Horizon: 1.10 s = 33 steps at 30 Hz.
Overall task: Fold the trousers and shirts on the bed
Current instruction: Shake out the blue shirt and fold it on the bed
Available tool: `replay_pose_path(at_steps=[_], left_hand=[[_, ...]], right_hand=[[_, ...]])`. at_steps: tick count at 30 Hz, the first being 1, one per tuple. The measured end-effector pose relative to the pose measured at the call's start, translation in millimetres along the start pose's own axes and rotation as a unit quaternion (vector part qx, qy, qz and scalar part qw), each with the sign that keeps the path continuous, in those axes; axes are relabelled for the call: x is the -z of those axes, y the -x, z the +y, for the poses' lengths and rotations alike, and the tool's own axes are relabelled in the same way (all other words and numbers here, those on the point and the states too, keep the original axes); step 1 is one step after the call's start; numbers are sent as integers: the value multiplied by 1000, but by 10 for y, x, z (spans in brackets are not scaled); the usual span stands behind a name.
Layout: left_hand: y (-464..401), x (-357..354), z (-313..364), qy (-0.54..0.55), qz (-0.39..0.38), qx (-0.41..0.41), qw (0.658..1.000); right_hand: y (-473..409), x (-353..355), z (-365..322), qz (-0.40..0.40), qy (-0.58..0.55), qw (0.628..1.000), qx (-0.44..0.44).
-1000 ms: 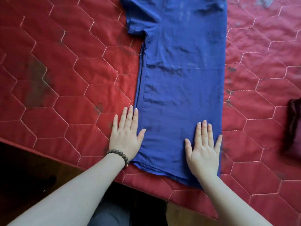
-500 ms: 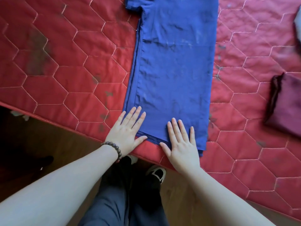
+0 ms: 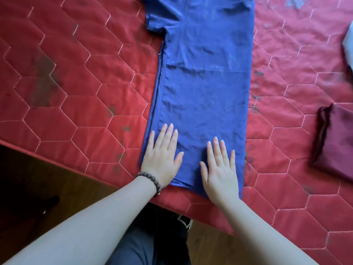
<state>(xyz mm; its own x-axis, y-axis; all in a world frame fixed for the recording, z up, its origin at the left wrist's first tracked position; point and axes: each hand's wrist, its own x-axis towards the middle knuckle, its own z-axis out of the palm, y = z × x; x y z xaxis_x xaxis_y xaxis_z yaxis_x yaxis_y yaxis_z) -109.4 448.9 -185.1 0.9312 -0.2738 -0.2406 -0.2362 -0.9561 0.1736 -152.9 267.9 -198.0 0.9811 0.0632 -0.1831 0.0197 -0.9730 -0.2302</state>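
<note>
head view: we press our left hand (image 3: 161,160) and right hand (image 3: 221,172), fingers flat and a little apart, on the near hem of the blue shirt (image 3: 206,88). we judge the smoothing step; next, lifting that hem away from us.

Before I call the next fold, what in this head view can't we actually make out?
- Blue shirt: collar and top cut off by the upper frame edge.
- Hem: partly covered by the left hand and right hand, both flat on it.
- Maroon garment: cut by the right edge, blurred; type unclear.
- Pale cloth: only a sliver at the right edge.
</note>
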Motion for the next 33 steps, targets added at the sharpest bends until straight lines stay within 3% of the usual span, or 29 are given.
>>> replay_pose_path(at_steps=[7,14,17,21,28,33], left_hand=[[-1354,-54,36,0,16,28,999],[-2546,192,-268,-9,32,48,998],[-2671,247,-449,-9,52,66,996],[-2699,231,-474,3,63,67,996],[-2742,192,-504,21,76,57,995],[-2763,172,-510,21,70,62,995]], right_hand=[[-1346,-47,23,40,14,999,5],[-2594,177,158,27,48,998,-2],[-2983,299,187,24,46,999,-6],[-3637,482,32,16,12,998,61],[-5269,720,-841,-15,-18,984,175],[-5855,765,-1215,-60,25,970,233]])
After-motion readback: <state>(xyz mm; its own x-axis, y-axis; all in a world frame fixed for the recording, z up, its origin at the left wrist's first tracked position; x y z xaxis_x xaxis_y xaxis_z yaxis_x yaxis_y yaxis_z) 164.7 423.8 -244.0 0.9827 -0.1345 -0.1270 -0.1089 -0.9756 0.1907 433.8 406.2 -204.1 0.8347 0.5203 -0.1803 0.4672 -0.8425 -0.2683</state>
